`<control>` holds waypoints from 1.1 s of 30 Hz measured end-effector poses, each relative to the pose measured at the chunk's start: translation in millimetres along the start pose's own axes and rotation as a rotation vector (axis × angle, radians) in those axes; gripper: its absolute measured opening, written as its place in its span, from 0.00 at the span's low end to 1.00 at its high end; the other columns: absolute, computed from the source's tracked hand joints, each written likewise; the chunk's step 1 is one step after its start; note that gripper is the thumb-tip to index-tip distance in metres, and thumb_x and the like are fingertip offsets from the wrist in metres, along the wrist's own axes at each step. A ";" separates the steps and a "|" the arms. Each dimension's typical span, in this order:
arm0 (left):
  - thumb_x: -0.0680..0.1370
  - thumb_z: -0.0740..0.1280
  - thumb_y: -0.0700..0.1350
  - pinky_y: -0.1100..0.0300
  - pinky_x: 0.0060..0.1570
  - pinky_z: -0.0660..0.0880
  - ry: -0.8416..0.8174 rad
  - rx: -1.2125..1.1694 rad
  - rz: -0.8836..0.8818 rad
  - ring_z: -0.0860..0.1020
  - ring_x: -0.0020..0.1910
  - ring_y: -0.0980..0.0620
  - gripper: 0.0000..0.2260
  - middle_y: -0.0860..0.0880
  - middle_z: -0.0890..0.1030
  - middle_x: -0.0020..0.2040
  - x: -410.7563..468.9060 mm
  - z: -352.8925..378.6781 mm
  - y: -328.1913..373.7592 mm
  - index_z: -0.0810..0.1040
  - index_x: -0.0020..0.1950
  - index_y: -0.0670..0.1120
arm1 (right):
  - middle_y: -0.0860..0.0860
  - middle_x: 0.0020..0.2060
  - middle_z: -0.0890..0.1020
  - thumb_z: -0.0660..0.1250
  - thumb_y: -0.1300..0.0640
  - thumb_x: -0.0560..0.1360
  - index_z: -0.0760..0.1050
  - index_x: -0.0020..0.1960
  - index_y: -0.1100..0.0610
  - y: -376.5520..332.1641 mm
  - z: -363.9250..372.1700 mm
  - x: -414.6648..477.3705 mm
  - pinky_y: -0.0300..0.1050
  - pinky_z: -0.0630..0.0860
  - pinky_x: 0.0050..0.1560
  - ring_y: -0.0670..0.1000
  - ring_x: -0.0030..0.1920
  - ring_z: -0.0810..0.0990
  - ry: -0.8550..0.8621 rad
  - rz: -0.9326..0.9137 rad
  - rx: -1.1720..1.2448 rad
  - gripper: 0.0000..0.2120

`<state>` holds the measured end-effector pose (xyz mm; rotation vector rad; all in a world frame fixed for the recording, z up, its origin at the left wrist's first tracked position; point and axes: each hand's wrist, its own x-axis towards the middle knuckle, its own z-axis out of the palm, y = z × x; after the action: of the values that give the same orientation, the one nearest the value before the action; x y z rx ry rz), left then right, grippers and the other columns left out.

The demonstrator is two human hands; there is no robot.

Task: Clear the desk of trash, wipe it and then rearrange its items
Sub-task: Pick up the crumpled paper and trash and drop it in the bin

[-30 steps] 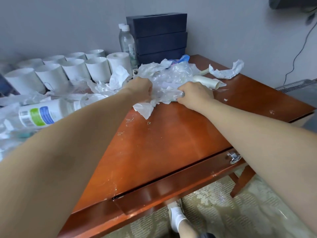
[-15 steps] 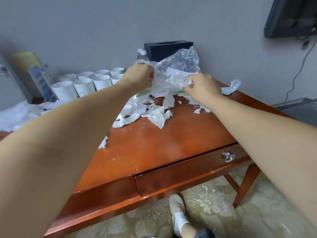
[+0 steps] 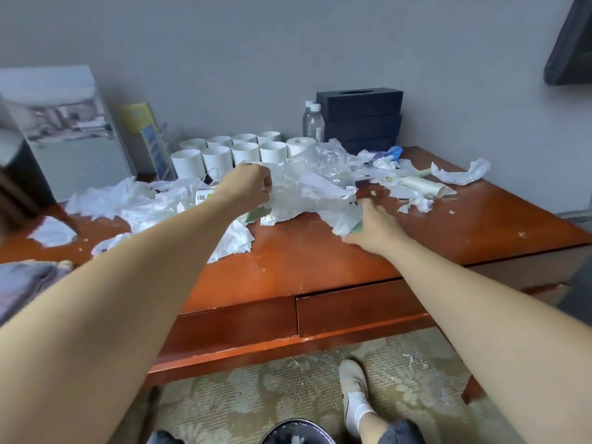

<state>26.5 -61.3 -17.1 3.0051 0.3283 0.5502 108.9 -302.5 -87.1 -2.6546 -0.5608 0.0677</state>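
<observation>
A red-brown wooden desk (image 3: 320, 264) is strewn with crumpled white tissues (image 3: 137, 203) and scraps. My left hand (image 3: 246, 187) grips the edge of a clear plastic bag (image 3: 307, 187) that sags onto the desk's middle. My right hand (image 3: 374, 229) is lower and to the right, fingers spread against a white tissue wad (image 3: 344, 219) with a green scrap beside it; I cannot see a firm hold. Another torn tissue (image 3: 461, 174) and a pale tube (image 3: 423, 185) lie at the back right.
Several white mugs (image 3: 217, 158), a paper roll (image 3: 299, 145), two water bottles (image 3: 312, 123) and stacked black boxes (image 3: 358, 116) line the wall. Leaflet stands (image 3: 150, 139) are at the back left. A bin (image 3: 298, 434) sits on the floor by my foot (image 3: 352, 395).
The plastic bag, held up by both hands, has dropped toward the desk. My right hand has let go of it and moved down to the tissue wad; my left hand keeps its hold.
</observation>
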 end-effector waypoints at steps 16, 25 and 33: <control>0.74 0.69 0.38 0.55 0.45 0.77 -0.010 -0.187 -0.112 0.79 0.47 0.45 0.07 0.45 0.83 0.49 -9.5 29.1 -26.7 0.80 0.51 0.45 | 0.54 0.54 0.81 0.67 0.52 0.76 0.80 0.54 0.51 -21.4 20.9 5.6 0.48 0.74 0.50 0.61 0.56 0.79 0.164 -0.014 -0.184 0.08; 0.74 0.67 0.40 0.53 0.47 0.78 0.072 -0.231 -0.180 0.80 0.47 0.45 0.06 0.47 0.83 0.48 -28.1 5.0 -22.8 0.80 0.49 0.48 | 0.52 0.47 0.84 0.67 0.56 0.76 0.79 0.49 0.52 -27.2 -18.7 1.4 0.45 0.74 0.43 0.56 0.48 0.81 0.349 0.063 0.358 0.04; 0.75 0.67 0.41 0.51 0.48 0.80 0.125 -0.224 -0.182 0.80 0.48 0.44 0.06 0.46 0.83 0.50 -66.0 -24.8 -19.6 0.80 0.50 0.48 | 0.49 0.41 0.81 0.65 0.58 0.76 0.80 0.47 0.52 -40.4 -34.3 -36.2 0.43 0.72 0.41 0.51 0.36 0.77 0.345 0.073 0.500 0.05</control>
<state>-46.5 -56.0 -18.6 2.6988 0.5059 0.7067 65.1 -297.0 -40.5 -2.1323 -0.2851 -0.2006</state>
